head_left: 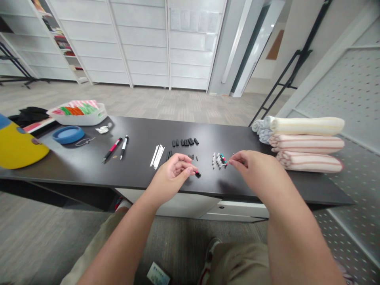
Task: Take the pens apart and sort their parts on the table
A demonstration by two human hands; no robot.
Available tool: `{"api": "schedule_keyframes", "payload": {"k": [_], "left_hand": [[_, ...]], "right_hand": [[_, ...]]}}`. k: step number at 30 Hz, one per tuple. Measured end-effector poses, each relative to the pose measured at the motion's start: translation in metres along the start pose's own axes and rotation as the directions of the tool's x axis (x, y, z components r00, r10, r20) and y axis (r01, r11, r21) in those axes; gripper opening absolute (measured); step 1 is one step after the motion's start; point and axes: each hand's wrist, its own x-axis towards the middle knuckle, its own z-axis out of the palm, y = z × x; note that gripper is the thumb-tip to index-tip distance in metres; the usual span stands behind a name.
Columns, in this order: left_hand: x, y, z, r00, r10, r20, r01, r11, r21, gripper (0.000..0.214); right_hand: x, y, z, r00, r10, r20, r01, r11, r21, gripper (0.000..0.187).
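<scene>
My left hand (175,171) is curled above the front of the black table (139,174), fingers pinched on a small black pen part with a red tip (197,173). My right hand (252,166) reaches to a cluster of small pen tips and springs (219,160), its fingertips pinched together at the cluster's right side; what they hold is too small to make out. A bundle of white refill tubes (157,155) lies left of my left hand. A row of short black caps (185,142) sits farther back.
Two assembled pens (117,147) lie to the left, beside a blue round lid (68,134), a white tray of coloured items (78,112) and a yellow object (18,146). Rolled towels (305,143) are stacked at the right end. A black stand leans behind them.
</scene>
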Motion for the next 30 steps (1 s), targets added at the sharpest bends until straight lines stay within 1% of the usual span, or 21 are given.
{"api": "schedule_keyframes", "payload": {"k": [2, 4, 6, 8, 11, 16, 21, 23, 25, 27, 30], "left_hand": [[0.001, 0.000, -0.001, 1.000, -0.005, -0.006, 0.005, 1.000, -0.012, 0.026], [0.001, 0.002, -0.001, 1.000, -0.013, -0.015, 0.013, 1.000, -0.008, 0.026], [0.001, 0.003, -0.001, 1.000, -0.019, -0.015, 0.019, 1.000, -0.005, 0.024], [0.001, 0.003, -0.001, 1.000, -0.025, -0.012, 0.025, 1.000, -0.006, 0.023], [0.001, 0.002, -0.002, 1.000, -0.029, -0.008, 0.029, 1.000, -0.004, 0.021], [0.000, 0.003, -0.002, 0.999, -0.040, -0.013, 0.040, 0.999, 0.008, 0.022], [0.000, 0.006, -0.001, 0.999, -0.033, -0.017, 0.033, 0.999, 0.008, 0.019], [0.000, 0.006, -0.001, 0.999, -0.034, -0.016, 0.034, 0.999, 0.009, 0.018], [0.000, 0.007, -0.001, 0.999, -0.035, -0.016, 0.035, 0.999, 0.012, 0.018], [0.001, 0.006, -0.002, 0.999, -0.034, -0.015, 0.034, 0.999, 0.015, 0.017], [0.001, 0.005, -0.002, 0.999, -0.034, -0.013, 0.034, 0.999, 0.021, 0.018]], "right_hand": [[0.000, -0.004, 0.004, 0.991, 0.000, 0.137, 0.011, 0.997, -0.077, 0.015], [-0.001, -0.012, 0.009, 0.970, -0.015, 0.243, 0.041, 0.994, -0.103, 0.013], [0.000, -0.021, 0.014, 0.955, -0.033, 0.294, 0.068, 0.992, -0.110, 0.012], [0.001, -0.026, 0.017, 0.949, -0.043, 0.311, 0.077, 0.992, -0.100, 0.012], [0.005, -0.027, 0.021, 0.950, -0.061, 0.305, 0.077, 0.996, -0.039, 0.010], [0.008, -0.023, 0.031, 0.961, -0.088, 0.260, 0.065, 0.993, 0.097, 0.004], [0.008, -0.024, 0.039, 0.983, -0.053, 0.175, 0.021, 0.983, 0.183, 0.014], [0.008, -0.025, 0.039, 0.989, -0.030, 0.148, 0.005, 0.986, 0.166, 0.016], [0.008, -0.027, 0.038, 0.991, -0.013, 0.137, -0.002, 0.994, 0.110, 0.016], [0.008, -0.028, 0.040, 0.992, -0.010, 0.126, 0.002, 0.998, 0.062, 0.017], [0.009, -0.028, 0.045, 0.994, -0.014, 0.112, 0.010, 0.999, 0.040, 0.018]]}}
